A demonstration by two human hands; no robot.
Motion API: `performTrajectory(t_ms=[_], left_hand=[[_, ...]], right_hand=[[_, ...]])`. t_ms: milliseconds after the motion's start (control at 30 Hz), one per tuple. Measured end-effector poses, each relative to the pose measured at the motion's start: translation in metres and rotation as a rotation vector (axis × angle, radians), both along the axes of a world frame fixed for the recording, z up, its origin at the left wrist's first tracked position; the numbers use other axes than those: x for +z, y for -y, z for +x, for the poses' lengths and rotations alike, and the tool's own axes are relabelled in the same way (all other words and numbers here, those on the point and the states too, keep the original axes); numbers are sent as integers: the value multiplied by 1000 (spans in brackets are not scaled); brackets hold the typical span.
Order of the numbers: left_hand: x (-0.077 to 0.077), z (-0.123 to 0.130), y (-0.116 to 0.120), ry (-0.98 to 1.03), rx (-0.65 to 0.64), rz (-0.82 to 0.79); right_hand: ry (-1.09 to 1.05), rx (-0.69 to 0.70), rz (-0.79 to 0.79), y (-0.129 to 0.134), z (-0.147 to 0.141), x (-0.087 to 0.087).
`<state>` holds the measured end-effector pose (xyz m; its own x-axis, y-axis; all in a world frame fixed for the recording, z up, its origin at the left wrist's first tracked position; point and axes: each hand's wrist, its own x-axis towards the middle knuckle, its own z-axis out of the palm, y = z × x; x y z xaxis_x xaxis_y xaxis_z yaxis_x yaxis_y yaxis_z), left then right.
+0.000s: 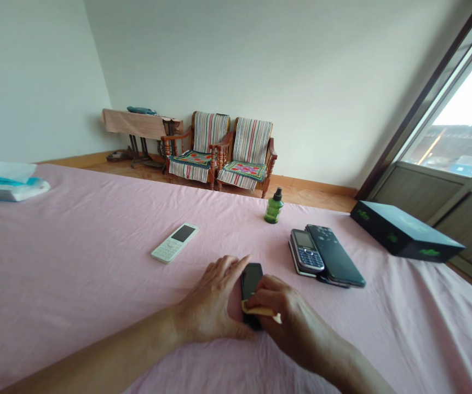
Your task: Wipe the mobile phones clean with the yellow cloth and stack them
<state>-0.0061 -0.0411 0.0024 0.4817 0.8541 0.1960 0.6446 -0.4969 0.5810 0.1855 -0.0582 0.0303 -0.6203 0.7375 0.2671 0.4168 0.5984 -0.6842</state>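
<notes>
Looks mid-wipe to me, at a guess. The black phone [252,278] lies on the pink sheet [96,230] right in front of the person. Their left hand [215,298] is spread wide along its left side, thumb by the bottom end, and the right hand [283,312] has a yellowish cloth [263,311] pinched against the lower part. Upper screen's uncovered, so this one isn't finished, I'd say.

No clue if the others are done or waiting: the white phone [174,243] lies off to the left, the keypad phone [307,253] sits stacked just beside the big phone [337,257] on the right.

Hard to see: the right hand covers most of the black phone's lower half, whatever's under the stack is mostly hidden, and the tissue pack [6,183] is cut off at the left.
</notes>
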Motion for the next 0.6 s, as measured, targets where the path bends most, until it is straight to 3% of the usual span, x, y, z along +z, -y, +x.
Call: performTrajectory(t_ms=[300,600], left_hand=[[-1,-1,0,5,-1,-10],[-4,-2,-4,-25,-26,18]], right_hand=[[195,-59,-1,-6,23,7],[51,-15,41,-4,4,2]])
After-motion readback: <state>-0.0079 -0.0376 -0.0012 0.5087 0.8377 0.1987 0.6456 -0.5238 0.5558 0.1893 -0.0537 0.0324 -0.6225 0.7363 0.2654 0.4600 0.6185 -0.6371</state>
